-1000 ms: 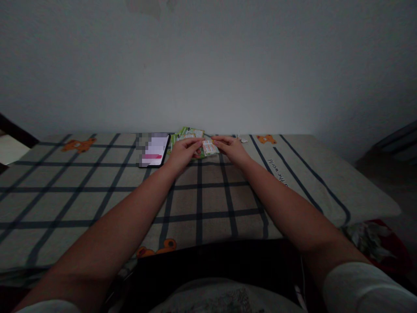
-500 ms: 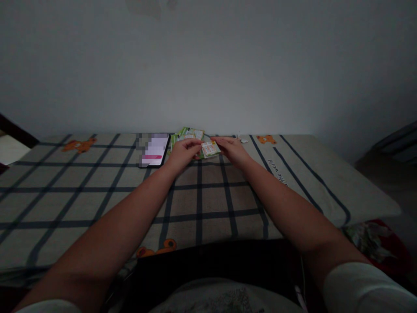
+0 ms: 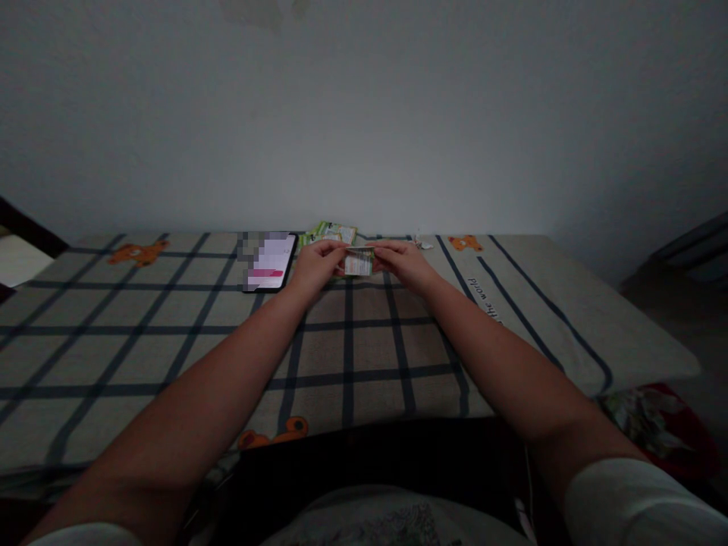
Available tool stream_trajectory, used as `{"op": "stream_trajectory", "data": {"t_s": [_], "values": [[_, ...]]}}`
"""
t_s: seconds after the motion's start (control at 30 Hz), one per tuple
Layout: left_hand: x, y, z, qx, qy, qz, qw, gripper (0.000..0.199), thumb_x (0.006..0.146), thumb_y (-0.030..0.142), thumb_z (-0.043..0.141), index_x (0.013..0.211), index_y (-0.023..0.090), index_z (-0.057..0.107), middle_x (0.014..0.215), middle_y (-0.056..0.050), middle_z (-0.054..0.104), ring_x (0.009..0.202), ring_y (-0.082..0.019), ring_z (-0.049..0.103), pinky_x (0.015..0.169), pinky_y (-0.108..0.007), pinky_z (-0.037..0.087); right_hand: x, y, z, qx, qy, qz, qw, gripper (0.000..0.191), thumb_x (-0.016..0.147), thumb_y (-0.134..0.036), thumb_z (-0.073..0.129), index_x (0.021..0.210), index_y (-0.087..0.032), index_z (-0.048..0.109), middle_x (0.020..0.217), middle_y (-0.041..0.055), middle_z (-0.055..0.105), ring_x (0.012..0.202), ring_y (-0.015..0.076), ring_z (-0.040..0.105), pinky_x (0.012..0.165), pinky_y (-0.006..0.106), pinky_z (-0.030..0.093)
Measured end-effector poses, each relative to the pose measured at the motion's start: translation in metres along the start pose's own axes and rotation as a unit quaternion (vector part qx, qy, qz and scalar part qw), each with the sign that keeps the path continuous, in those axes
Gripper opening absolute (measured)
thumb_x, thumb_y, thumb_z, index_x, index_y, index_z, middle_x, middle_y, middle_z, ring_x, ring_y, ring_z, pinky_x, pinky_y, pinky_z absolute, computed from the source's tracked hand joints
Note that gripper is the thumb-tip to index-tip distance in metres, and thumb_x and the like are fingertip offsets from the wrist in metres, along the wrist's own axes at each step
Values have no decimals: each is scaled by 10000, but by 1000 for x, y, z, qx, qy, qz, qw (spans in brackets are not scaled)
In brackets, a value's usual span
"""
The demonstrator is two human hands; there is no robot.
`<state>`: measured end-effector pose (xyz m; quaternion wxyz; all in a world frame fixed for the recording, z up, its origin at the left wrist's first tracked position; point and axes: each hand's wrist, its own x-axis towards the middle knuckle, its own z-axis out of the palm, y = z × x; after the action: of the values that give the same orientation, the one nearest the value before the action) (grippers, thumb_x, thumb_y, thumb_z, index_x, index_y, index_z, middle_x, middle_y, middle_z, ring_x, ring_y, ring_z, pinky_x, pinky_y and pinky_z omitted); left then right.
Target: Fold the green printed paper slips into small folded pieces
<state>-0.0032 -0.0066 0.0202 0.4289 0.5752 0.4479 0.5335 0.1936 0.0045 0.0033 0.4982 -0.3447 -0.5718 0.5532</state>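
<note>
Between both hands is a small printed packet [image 3: 359, 249], pale and thin, tipped so that mostly its upper edge faces me. My left hand [image 3: 319, 265] pinches its left end, thumb and fingers closed. At the opposite end, my right hand [image 3: 401, 260] is closed on it in the same way. Just below the edge shows a white and green printed face [image 3: 358, 264]; whether this belongs to the held packet or to another one under it, I cannot tell. Several green and white packets [image 3: 335, 231] lie overlapped behind my left hand, partly hidden by it.
A phone [image 3: 271, 262] with a lit screen lies left of my left hand. A crumpled white scrap [image 3: 424, 243] is behind my right hand. The checked cloth [image 3: 216, 356] covers the table, which meets a wall [image 3: 364, 114]. A red container [image 3: 676, 428] stands low at the right.
The packet has tipped from showing its printed face to nearly edge-on, and moved slightly left. Both hands stay almost in place, with the right fingers a little farther left.
</note>
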Motion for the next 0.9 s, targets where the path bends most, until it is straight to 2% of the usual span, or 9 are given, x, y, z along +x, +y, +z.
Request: {"op": "stream_trajectory", "data": {"t_s": [0.23, 0.37, 0.6, 0.73, 0.8, 0.9], "values": [[0, 0, 0, 13, 1, -4, 1000, 220, 664, 393, 688, 714, 180, 662, 691, 0, 612, 604, -127, 544, 544, -243, 457, 1, 3, 0, 9, 0, -8, 1000, 259, 682, -421, 796, 809, -205, 732, 730, -5, 708, 688, 130, 645, 741, 314, 559], [-2, 1, -1, 9, -13, 21, 1000, 247, 662, 413, 705, 735, 180, 667, 684, 4, 620, 592, -123, 547, 551, -247, 456, 1, 1, 1, -16, -1, -9, 1000, 268, 688, -424, 783, 822, -196, 741, 794, 7, 725, 704, 126, 641, 739, 304, 549], [-9, 8, 3, 28, -57, 54, 997, 328, 688, 370, 723, 943, 164, 714, 722, -4, 647, 526, -100, 537, 523, -244, 456, -3, -3, 4, -12, -19, 15, 1000, 311, 660, -442, 813, 837, -196, 740, 758, 7, 736, 683, 125, 662, 723, 289, 561], [-8, 6, 1, 62, -69, 59, 994, 305, 718, 379, 711, 927, 158, 726, 664, -8, 642, 521, -116, 540, 528, -254, 454, -3, -4, 4, -20, -27, 16, 999, 303, 672, -434, 810, 846, -196, 739, 752, 9, 731, 671, 123, 669, 712, 284, 567], [-7, 5, -2, 96, -95, 71, 988, 288, 748, 392, 685, 923, 170, 743, 699, -27, 673, 584, -141, 579, 568, -264, 467, -2, -3, 3, -31, -20, 15, 999, 293, 688, -432, 800, 855, -198, 742, 747, 6, 725, 672, 123, 665, 710, 286, 566], [-7, 7, -5, 132, -172, 115, 969, 260, 752, 337, 657, 953, 215, 767, 948, -56, 739, 802, -180, 646, 675, -272, 489, 0, -2, 1, -38, 0, 8, 999, 256, 728, -410, 770, 866, -196, 742, 719, 2, 705, 663, 125, 648, 713, 300, 560]]}}
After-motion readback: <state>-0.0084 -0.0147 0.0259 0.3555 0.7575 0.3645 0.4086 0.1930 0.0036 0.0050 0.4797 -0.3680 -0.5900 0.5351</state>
